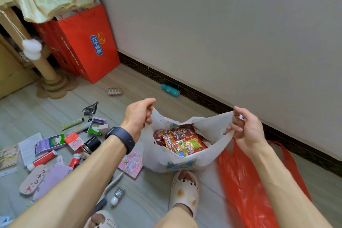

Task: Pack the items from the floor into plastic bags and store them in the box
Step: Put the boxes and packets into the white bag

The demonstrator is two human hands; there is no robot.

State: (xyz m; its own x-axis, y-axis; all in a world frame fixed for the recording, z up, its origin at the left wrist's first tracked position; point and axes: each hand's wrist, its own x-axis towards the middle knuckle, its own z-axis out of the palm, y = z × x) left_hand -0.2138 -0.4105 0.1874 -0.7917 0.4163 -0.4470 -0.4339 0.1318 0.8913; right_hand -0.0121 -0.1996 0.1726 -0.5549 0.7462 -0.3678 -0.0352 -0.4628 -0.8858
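Note:
A white plastic bag (172, 161) hangs open in front of me, just above my slippered foot. My left hand (140, 114) pinches its left rim and my right hand (246, 127) pinches its right rim, pulling the mouth wide. Inside lie red and yellow snack packets (182, 140). A red plastic bag (242, 177) lies flat on the floor under my right forearm. Several loose items are scattered on the floor to the left: small boxes (50, 143), tubes (41, 160), a pink card (130, 164) and a small bottle (117, 195).
Red paper gift bags (87, 42) stand against the wall at the back left, beside a cardboard post (46, 68). A teal bottle (170, 89) lies along the dark skirting board. A small beige rack (115, 91) sits on the wood floor.

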